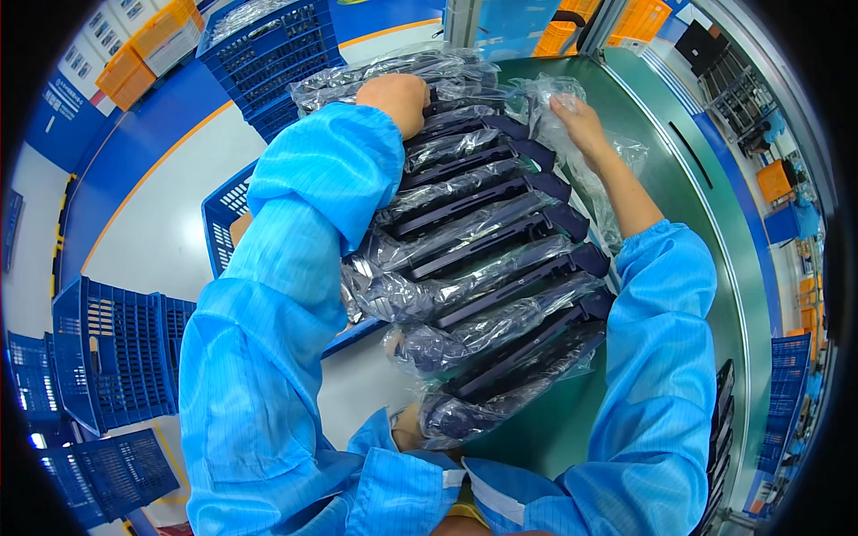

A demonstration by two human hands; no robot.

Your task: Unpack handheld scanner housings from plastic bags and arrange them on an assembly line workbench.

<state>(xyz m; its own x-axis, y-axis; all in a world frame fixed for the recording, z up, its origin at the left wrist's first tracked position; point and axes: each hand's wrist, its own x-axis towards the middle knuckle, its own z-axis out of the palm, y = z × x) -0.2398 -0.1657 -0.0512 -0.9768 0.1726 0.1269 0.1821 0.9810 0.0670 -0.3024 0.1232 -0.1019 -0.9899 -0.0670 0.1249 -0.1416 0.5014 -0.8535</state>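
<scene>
Long dark parts in clear plastic bags [487, 234] lie side by side in a slanting row on the green table [626, 98]. Their kind is not clear to me. At the row's far end my left hand [393, 100] is closed, knuckles up, beside a bagged dark part; what its fingers grip is hidden. To the right, my right hand [583, 129] pinches a loose clear plastic bag [554, 103], whose film hangs down beside the wrist. Both my forearms are in blue sleeves.
Blue crates [268, 58] are stacked at the far left, and another blue crate [116, 353] stands at the left. An open blue crate [228, 201] sits beside the row, partly behind my left arm. A metal post [601, 27] rises at the table's far edge.
</scene>
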